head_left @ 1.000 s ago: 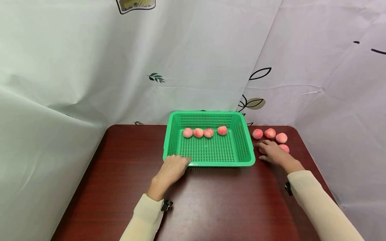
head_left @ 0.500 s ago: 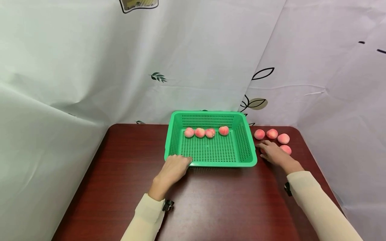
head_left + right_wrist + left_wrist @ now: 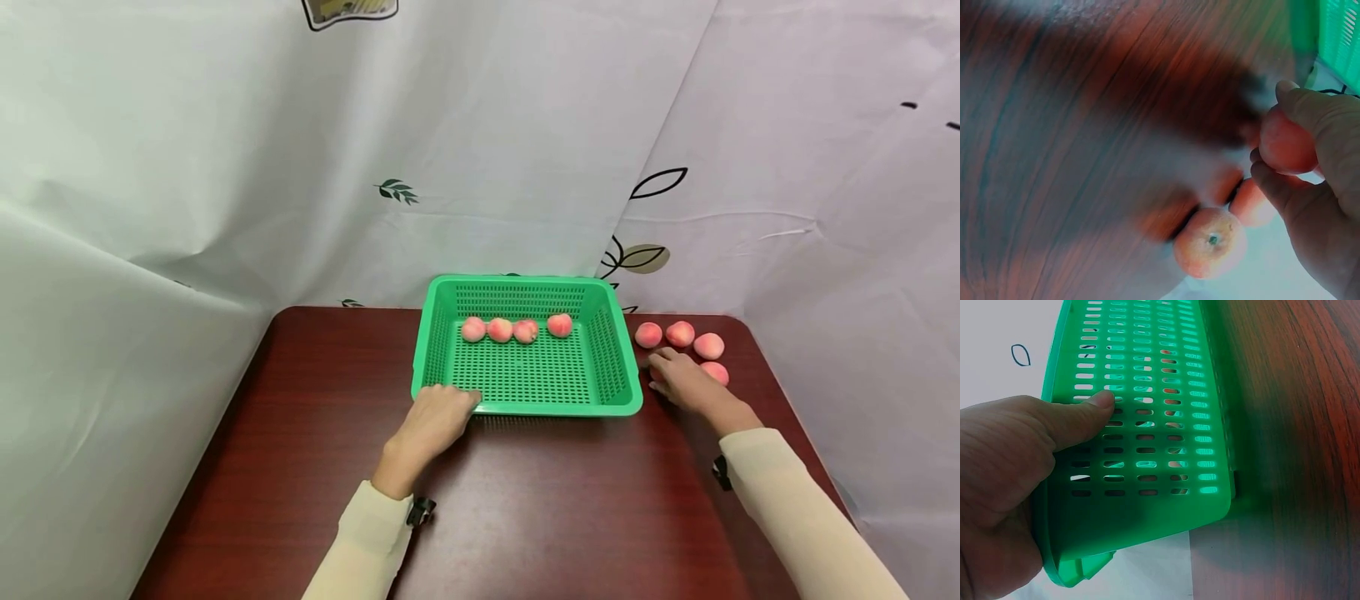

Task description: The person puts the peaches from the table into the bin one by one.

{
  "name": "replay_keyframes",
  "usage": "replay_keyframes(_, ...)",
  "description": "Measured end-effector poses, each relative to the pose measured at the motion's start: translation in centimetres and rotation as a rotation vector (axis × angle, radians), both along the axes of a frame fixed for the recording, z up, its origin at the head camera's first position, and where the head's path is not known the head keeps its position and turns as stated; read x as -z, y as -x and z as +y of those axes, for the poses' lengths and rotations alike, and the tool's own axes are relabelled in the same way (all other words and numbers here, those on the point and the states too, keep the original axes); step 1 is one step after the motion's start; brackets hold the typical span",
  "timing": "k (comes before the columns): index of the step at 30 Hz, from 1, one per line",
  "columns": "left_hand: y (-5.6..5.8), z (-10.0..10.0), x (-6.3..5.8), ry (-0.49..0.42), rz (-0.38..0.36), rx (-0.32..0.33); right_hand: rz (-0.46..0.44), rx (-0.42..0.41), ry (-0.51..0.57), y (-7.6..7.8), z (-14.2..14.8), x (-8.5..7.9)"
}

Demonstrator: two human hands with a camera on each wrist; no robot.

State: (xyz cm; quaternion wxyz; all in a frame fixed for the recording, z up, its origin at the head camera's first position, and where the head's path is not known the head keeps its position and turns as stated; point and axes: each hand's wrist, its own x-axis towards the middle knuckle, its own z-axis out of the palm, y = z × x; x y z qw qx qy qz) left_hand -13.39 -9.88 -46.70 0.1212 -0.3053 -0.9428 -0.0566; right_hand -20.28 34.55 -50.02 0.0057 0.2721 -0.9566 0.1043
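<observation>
A green perforated basket (image 3: 555,409) stands on the dark red table, with a row of three peaches (image 3: 500,330) and a separate peach (image 3: 559,325) along its back wall. My left hand (image 3: 435,421) grips the front rim near the left corner; in the left wrist view its thumb lies along the outer wall (image 3: 1141,444). Right of the basket, my right hand (image 3: 690,385) holds a peach (image 3: 1286,145) between thumb and fingers, low over the table. From the head view that peach is mostly hidden under the hand.
Behind the right hand lie three loose peaches (image 3: 680,334), and another peach (image 3: 715,372) sits just to its right. White printed cloth (image 3: 517,150) hangs behind the table (image 3: 555,508) and along both sides.
The whole head view has shifted slightly to the right. The right hand's fingers draw in a little around the peach, while the left hand keeps its grip on the basket rim.
</observation>
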Motion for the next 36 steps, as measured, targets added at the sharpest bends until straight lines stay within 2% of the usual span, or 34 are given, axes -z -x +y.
replay_keyframes(6,0.0,0.0,0.1,0.002,-0.003,-0.003,0.031,0.013,0.065,-0.2,-0.3,-0.3)
replay_keyframes(12,-0.2,0.0,-0.2,0.008,0.038,0.0,0.052,0.023,0.108,-0.3,-0.7,-1.4)
replay_keyframes(16,-0.2,-0.1,-0.2,0.007,0.059,0.004,0.024,0.057,0.1,-0.2,-0.8,-2.9)
replay_keyframes(19,-0.2,-0.1,0.0,0.012,0.043,0.001,0.018,0.074,0.106,-0.1,-0.9,-4.4)
replay_keyframes(22,-0.2,-0.1,0.1,0.017,0.016,-0.004,0.056,0.069,0.109,0.1,-1.3,-5.9)
replay_keyframes(28,-0.1,-0.1,0.1,0.007,-0.008,-0.005,0.134,0.038,0.137,0.4,-2.6,-8.5)
replay_keyframes(36,0.0,-0.1,0.0,-0.007,-0.026,-0.007,0.154,-0.044,0.181,0.9,-5.1,-10.3)
